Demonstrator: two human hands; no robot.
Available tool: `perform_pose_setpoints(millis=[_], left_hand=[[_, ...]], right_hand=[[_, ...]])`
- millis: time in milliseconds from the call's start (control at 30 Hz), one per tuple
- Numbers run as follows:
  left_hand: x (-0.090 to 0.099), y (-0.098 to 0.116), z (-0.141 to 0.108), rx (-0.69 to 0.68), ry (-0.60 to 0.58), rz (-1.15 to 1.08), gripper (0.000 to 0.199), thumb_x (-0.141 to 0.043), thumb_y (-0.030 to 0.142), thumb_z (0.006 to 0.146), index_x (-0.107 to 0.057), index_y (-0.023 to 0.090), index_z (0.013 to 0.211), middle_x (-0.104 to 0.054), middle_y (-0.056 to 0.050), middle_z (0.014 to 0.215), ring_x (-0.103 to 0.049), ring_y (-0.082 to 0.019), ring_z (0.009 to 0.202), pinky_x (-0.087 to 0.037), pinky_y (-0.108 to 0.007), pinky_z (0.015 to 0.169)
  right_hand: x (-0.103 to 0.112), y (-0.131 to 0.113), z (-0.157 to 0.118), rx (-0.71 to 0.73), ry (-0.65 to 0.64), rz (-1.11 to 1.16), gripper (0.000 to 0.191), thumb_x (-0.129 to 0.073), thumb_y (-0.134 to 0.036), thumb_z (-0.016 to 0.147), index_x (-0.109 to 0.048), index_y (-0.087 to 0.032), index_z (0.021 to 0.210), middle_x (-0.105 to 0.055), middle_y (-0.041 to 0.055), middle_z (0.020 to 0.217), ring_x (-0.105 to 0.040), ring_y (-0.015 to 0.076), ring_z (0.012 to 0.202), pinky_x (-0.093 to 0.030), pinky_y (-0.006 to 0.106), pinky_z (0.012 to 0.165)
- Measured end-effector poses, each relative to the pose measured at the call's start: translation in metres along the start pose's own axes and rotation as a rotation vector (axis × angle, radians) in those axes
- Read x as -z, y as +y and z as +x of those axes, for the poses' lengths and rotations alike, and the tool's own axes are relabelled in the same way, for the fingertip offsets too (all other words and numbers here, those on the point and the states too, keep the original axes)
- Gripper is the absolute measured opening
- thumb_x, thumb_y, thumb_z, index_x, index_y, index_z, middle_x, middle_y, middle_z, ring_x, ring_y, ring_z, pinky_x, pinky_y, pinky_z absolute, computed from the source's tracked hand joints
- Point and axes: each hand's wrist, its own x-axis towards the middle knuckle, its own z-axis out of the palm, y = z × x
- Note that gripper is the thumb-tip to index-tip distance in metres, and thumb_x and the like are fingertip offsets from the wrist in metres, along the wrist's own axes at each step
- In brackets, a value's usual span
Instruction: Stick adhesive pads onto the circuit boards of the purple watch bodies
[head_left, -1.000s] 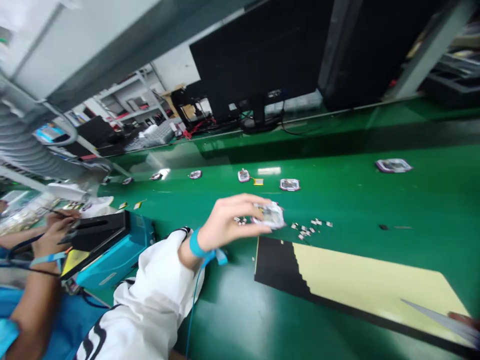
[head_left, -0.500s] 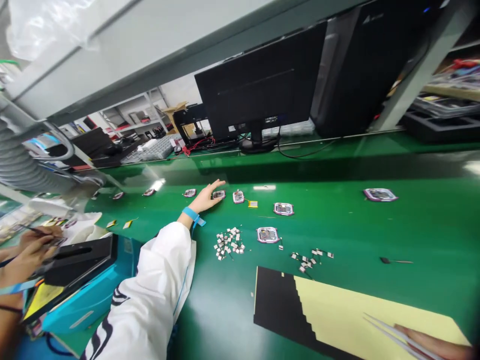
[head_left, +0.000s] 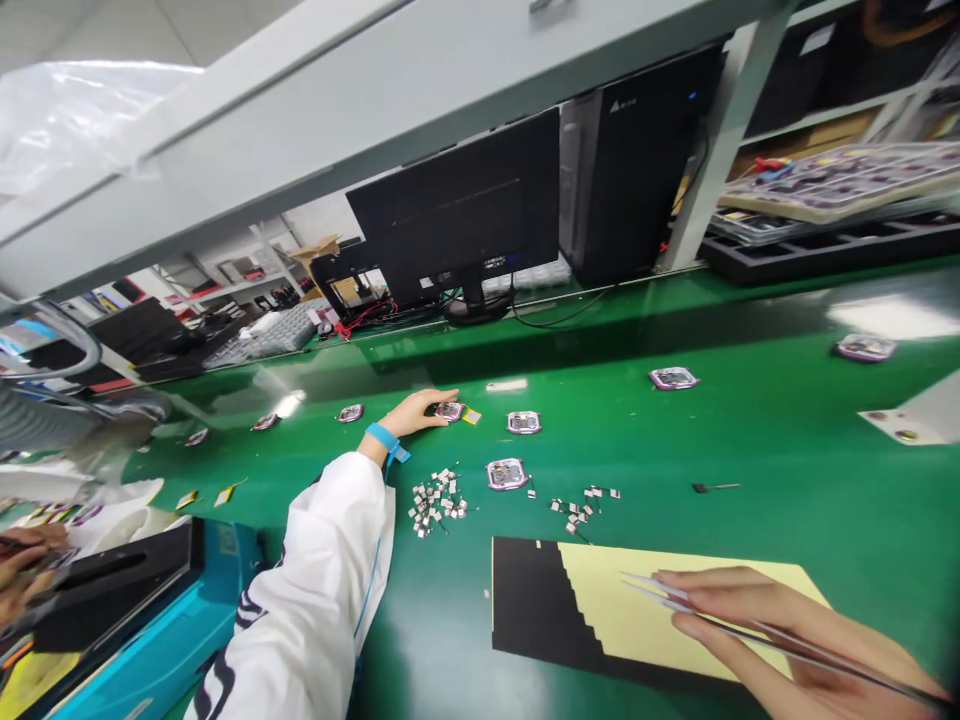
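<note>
Above the flat, pale-yellow sheet (head_left: 622, 625) with a black end, my right hand (head_left: 795, 620) is pinching slender silver metal tweezers (head_left: 660, 587). Farther off, leftward, a small rounded-square, purple-rimmed casing (head_left: 450, 411) is lying at my left hand's (head_left: 412, 413) fingertips; whether they're gripping it, I can't tell.

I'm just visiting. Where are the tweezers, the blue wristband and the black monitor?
Tweezers (head_left: 665, 590): head view, on a prong near the tips.
Blue wristband (head_left: 383, 436): head view, on the band itself.
Black monitor (head_left: 465, 215): head view, mid-panel.
</note>
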Motion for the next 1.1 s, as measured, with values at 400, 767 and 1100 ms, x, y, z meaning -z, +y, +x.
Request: perform_pose_setpoints(millis=[400,767,1100], left_hand=[[-0.018,0.012,0.021,0.122,0.114,0.063,0.038,-0.053,0.032,0.087,-0.046,0.013,0.119,-0.054,-0.010,0.109,-0.056,-0.019,0.095,-0.048,-0.040,0.085],[-0.037,0.091,0.036,-0.095,-0.085,0.132,0.042,-0.059,0.027,0.083,-0.047,0.014,0.121,-0.050,-0.011,0.120,-0.049,-0.024,0.111,-0.039,-0.047,0.097],[-0.023,0.185,-0.028,-0.156,0.177,-0.073,0.073,-0.059,0.012,0.068,-0.026,0.018,0.134,-0.057,-0.004,0.111,-0.056,-0.016,0.101,-0.048,-0.027,0.090]], right_hand=[[-0.003,-0.023,0.009,-0.017,-0.025,0.145,0.006,-0.068,-0.018,0.077,-0.065,-0.023,0.079,-0.067,0.0003,0.081,-0.065,0.0171,0.076,-0.059,0.019,0.063],[-0.004,-0.033,0.008,-0.004,0.022,0.218,0.011,-0.066,-0.012,0.077,-0.064,-0.023,0.078,-0.066,0.0000,0.079,-0.065,0.0180,0.076,-0.058,0.023,0.065],[0.036,-0.058,0.015,0.195,0.064,0.081,0.022,-0.064,-0.002,0.076,-0.061,-0.020,0.088,-0.066,0.0017,0.092,-0.063,0.0152,0.085,-0.054,0.019,0.075]])
